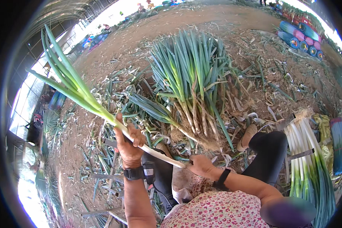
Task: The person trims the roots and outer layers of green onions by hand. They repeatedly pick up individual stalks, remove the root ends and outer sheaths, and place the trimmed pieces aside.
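Green-white leek (102,110) in left hand (128,144), right hand (200,165)

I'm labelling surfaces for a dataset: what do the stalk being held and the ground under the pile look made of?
The stalk looks like fresh plant matter: a smooth, slightly glossy white shaft with matte green leaves. The ground looks like dry bare earth, brown and crumbly, strewn with leaf scraps.

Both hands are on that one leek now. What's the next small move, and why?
Probably lay it on the cleaned stack at the right. The left hand grips the leek mid-stalk, the right hand pinches its root end, and its white shaft already looks stripped, unlike the dirty pile ahead.
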`<state>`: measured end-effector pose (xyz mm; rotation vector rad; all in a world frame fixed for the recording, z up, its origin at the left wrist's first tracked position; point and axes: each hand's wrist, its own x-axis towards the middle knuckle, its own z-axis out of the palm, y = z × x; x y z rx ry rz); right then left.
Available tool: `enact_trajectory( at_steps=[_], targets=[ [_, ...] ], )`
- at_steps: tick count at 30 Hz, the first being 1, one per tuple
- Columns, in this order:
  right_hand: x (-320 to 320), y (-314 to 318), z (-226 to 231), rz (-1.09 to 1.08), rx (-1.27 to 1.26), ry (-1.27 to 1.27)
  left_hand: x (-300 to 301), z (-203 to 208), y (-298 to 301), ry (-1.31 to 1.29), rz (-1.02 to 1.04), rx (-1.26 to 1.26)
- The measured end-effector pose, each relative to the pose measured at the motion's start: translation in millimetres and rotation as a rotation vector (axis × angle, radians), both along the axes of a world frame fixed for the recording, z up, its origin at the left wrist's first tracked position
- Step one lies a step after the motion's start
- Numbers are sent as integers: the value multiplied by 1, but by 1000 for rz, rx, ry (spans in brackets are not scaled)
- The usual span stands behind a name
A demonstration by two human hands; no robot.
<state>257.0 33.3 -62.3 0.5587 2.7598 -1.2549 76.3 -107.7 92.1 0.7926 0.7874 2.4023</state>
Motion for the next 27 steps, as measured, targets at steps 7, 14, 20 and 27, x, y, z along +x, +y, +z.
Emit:
enact_trajectory(
  at_steps=[7, 14, 20, 27],
  targets=[
    [48, 53, -72, 185, 70, -164, -18, 25, -27, 61, -158, 112],
    [-1, -2, 29, 271, -220, 423, -25, 8, -34, 17, -126, 55],
    [-8, -33, 55, 287, -198, 387, -22, 2, -32, 34, -171, 17],
    [-21, -41, 61, 291, -249, 413, -3, 5, -26, -9, -71, -91]
  ],
)
